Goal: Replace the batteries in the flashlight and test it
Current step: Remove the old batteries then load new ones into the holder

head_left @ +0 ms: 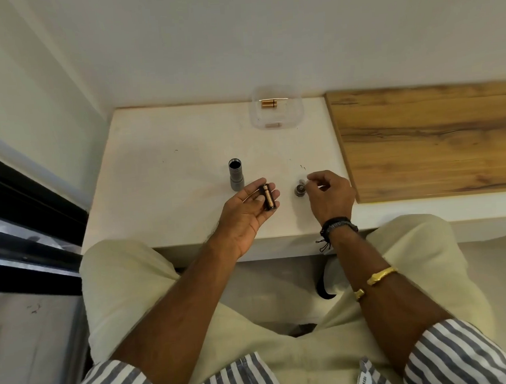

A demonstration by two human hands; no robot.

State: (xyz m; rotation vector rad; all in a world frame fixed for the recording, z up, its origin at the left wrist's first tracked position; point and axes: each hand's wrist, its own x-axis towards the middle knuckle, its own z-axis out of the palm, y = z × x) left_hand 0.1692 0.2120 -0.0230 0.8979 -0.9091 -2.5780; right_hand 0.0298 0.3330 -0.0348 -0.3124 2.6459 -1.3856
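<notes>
The grey flashlight body (236, 175) stands upright on the white table (165, 174) with its open end up. My left hand (251, 207) lies palm up just right of it and cradles a black battery holder (268, 197) with copper-coloured batteries in it. My right hand (330, 193) hovers over the table, fingers curled. Its fingertips are at the flashlight's dark end cap (299, 190), which sits on the table. Whether they pinch the cap or something small I cannot tell.
A clear plastic box (276, 106) at the table's far edge holds copper-coloured batteries (269, 104). A wooden board (435, 138) covers the surface to the right. A white wall stands behind, a dark window frame at the left.
</notes>
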